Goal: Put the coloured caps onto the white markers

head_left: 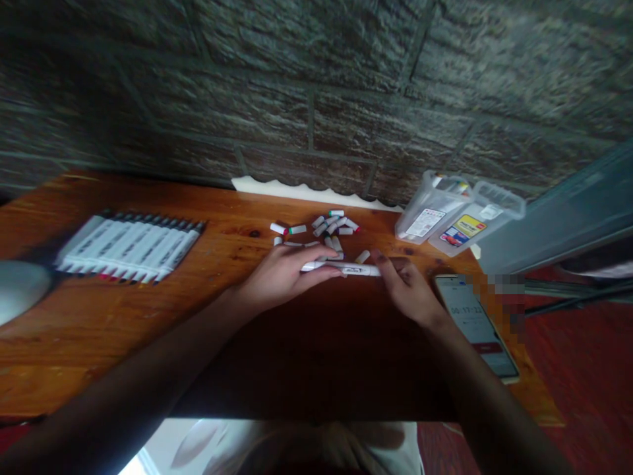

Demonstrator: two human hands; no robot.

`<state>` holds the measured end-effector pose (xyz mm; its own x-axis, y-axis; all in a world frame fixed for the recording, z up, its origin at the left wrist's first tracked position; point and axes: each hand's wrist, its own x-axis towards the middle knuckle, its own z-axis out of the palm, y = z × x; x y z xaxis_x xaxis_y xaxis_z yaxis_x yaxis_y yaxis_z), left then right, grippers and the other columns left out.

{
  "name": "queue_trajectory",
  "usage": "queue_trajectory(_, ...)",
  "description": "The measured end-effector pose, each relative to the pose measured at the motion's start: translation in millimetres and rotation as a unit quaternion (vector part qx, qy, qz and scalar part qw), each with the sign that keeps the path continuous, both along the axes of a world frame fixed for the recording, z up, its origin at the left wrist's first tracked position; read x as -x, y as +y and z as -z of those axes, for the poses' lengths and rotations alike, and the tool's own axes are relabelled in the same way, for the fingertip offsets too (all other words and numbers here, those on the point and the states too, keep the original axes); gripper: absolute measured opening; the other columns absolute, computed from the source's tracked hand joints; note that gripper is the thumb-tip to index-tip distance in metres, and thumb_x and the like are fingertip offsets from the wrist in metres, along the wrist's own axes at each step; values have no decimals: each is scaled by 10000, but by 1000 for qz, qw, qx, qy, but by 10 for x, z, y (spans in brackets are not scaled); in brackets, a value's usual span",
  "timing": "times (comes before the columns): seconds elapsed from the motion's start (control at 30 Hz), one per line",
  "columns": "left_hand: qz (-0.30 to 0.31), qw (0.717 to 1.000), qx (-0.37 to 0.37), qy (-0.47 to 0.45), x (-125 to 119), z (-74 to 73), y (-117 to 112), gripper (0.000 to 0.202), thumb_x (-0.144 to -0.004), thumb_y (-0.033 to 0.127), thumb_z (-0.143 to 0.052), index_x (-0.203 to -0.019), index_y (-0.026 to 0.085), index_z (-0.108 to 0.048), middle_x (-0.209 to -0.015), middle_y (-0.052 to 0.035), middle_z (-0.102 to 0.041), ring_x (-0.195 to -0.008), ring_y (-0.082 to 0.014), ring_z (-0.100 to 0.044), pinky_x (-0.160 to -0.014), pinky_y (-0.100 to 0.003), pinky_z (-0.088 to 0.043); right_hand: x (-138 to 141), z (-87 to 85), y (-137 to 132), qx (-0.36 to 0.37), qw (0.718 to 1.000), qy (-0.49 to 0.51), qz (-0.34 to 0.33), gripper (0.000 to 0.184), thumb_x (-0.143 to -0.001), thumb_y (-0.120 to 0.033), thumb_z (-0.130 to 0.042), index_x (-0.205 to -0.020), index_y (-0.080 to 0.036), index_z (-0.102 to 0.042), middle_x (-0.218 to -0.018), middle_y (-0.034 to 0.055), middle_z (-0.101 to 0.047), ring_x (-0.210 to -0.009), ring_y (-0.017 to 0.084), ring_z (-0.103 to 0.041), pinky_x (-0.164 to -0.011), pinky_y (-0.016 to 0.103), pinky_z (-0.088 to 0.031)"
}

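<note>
While the left hand (284,277) and right hand (406,290) pinch it from either end, a white marker (361,269) lies crosswise between them, long axis left-right.

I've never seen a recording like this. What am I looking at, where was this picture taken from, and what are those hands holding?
This picture comes from a camera worn on a person's head, looking forward and down, so the arms enter from the bottom. There is no machine here. The left hand and right hand are the person's own, and between them is a long white plastic marker. On the reddish-brown wooden table lie a row of white markers with dark ends, a cluster of short white caps, some with coloured ends, two clear plastic boxes with printed labels, and a smartphone with a lit screen.
</note>
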<state>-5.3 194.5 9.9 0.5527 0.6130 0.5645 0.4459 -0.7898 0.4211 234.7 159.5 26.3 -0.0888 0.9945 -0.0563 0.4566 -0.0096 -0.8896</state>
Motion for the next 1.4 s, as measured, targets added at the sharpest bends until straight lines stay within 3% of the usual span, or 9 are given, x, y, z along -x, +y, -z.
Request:
queue_trajectory(0.13,16,998,35,41,10,24,-10,333,-997,468,-536,-1114,207,-705,-1058,3,-759,-930,-118,-715,-839,-185,-513,2,-86,8,7,999,48,18,658,-816,-792,-507,-711,-155,-635,-660,33,-599,-559,90,-501,-526,220,-405)
queue_trajectory(0.23,16,994,69,78,-3,47,-40,335,-1008,466,-507,-1144,216,-685,-1085,8,-748,-930,-118,-707,-819,-184,-507,3,-116,16,21,997,75,26,658,-826,-778,-516,-784,-142,-679,-783,60,-666,-580,88,-522,-522,223,-431)
queue_trajectory(0.43,18,993,75,92,-45,-14,-119,313,-995,433,-523,-1126,191,-671,-967,7,-745,-764,-100,-671,-659,-181,-452,-12,2,25,50,992,115,-3,725,-856,-822,-398,-812,-154,-677,-713,38,-628,-522,77,-475,-479,225,-380)
queue_trajectory(0.5,33,993,72,83,-67,-13,-141,339,-993,458,-530,-1161,198,-670,-1023,1,-751,-838,-110,-689,-702,-182,-470,-6,8,28,63,987,147,-1,718,-847,-831,-394,-804,-165,-658,-684,34,-606,-544,87,-489,-486,221,-377)
queue_trajectory(0.6,58,994,50,73,-110,44,-175,364,-1002,483,-519,-1161,205,-693,-1098,-8,-752,-935,-125,-708,-809,-196,-495,12,-60,35,91,972,217,3,734,-838,-848,-352,-799,-167,-624,-807,79,-663,-672,123,-578,-567,234,-449)
queue_trajectory(0.73,87,994,32,65,-176,139,-233,347,-1012,441,-517,-1114,172,-713,-1053,-23,-759,-895,-122,-715,-795,-208,-499,17,-153,39,109,951,289,-7,762,-838,-863,-272,-801,-177,-603,-919,114,-692,-792,167,-637,-679,293,-514)
queue_trajectory(0.97,115,992,40,33,-234,124,-286,306,-1003,396,-553,-1088,149,-713,-993,-25,-759,-861,-112,-711,-780,-203,-502,48,-84,27,46,966,253,11,763,-861,-841,-190,-735,-188,-565,-755,78,-611,-670,135,-586,-623,275,-462)
queue_trajectory(1.13,92,996,-9,12,-268,162,-328,302,-1005,390,-546,-1049,150,-724,-929,-39,-755,-799,-116,-692,-741,-213,-499,98,-61,5,-4,978,203,45,767,-853,-848,-140,-634,-196,-478,-591,37,-470,-560,111,-478,-575,265,-405)
queue_trajectory(1.4,56,997,1,45,-326,207,-394,375,-1029,442,-473,-1040,177,-738,-903,-26,-756,-779,-107,-696,-702,-200,-495,94,-23,-3,-26,984,173,33,741,-875,-837,-106,-545,-209,-318,-514,16,-359,-512,99,-377,-534,272,-348)
